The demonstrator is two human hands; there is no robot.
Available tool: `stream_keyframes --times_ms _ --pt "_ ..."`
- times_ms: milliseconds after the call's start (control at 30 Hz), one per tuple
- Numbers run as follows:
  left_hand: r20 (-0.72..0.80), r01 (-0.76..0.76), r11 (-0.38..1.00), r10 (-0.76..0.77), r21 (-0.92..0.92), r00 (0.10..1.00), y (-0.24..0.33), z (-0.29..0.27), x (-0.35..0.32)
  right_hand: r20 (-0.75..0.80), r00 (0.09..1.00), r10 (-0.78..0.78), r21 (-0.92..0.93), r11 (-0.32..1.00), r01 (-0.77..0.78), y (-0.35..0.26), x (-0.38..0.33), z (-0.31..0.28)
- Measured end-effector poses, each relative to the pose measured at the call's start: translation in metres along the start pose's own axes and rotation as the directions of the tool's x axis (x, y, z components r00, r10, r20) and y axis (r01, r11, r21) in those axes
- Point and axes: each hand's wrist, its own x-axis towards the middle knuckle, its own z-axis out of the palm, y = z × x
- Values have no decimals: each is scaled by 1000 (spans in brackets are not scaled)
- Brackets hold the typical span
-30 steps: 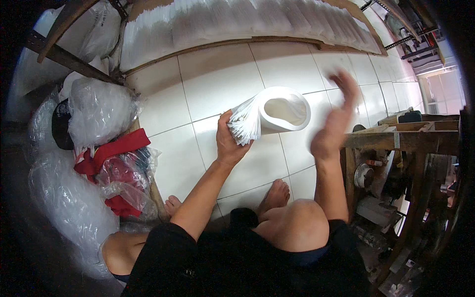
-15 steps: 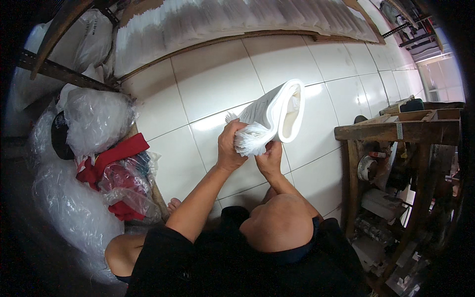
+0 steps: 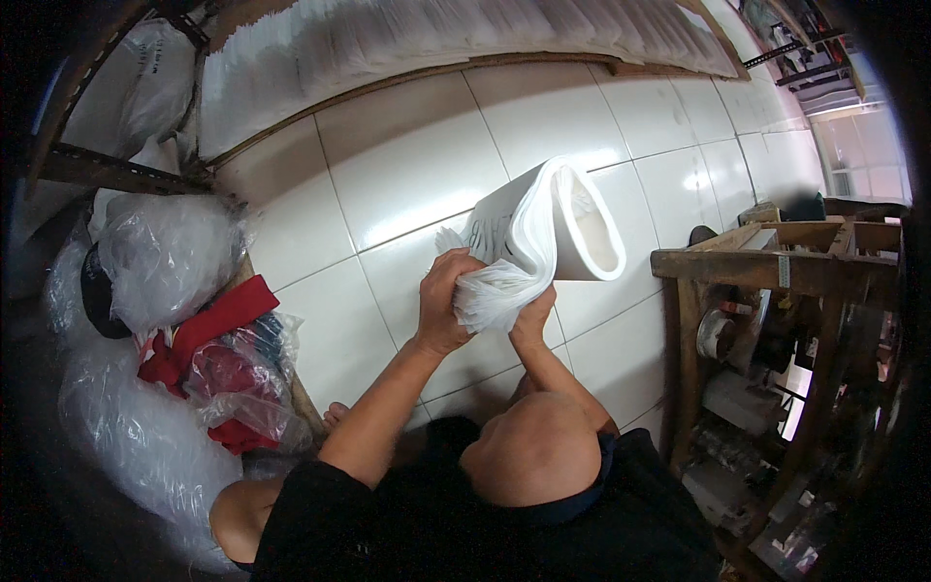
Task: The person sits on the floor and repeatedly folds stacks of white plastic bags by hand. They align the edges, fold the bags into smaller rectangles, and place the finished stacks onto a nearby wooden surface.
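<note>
A thick bundle of white plastic bags (image 3: 519, 228), bent over into a loop, hangs above the tiled floor in front of me. Dark print shows on its left face. My left hand (image 3: 448, 303) is closed round the bundle's gathered, ruffled edge on the near left. From beneath, my right hand (image 3: 532, 315) grips the near side, its fingers partly hidden by the bags. The looped end points away to the right, clear of both hands.
Rows of white bags (image 3: 427, 44) lie along the far side on a wooden-edged platform. Clear plastic sacks (image 3: 170, 257) and red cloth (image 3: 223, 320) sit at left. A wooden bench (image 3: 766, 264) with cluttered shelves stands at right. White floor tiles (image 3: 407, 145) lie between.
The bundle has tilted, its looped end swinging right and downward and opening wider. More of the printed face shows. Both hands keep their grip and have shifted slightly nearer me.
</note>
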Motion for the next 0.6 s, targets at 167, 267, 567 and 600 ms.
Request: stream_keyframes --times_ms 167,267,567,600 --pt "-135 108 994 -109 -14 985 -2 -10 11 -71 997 38 -71 997 -43 -20 33 -12" --pt "-185 496 749 -616 -440 766 39 -32 51 -73 997 -5 -231 973 -12 -63 53 -33" --pt "134 712 306 -862 -632 490 163 -154 100 112 964 -242 -646 719 255 -363 50 -64" --pt "204 752 138 -917 -645 343 201 -176 115 125 954 -274 -658 696 287 -403 39 -55"
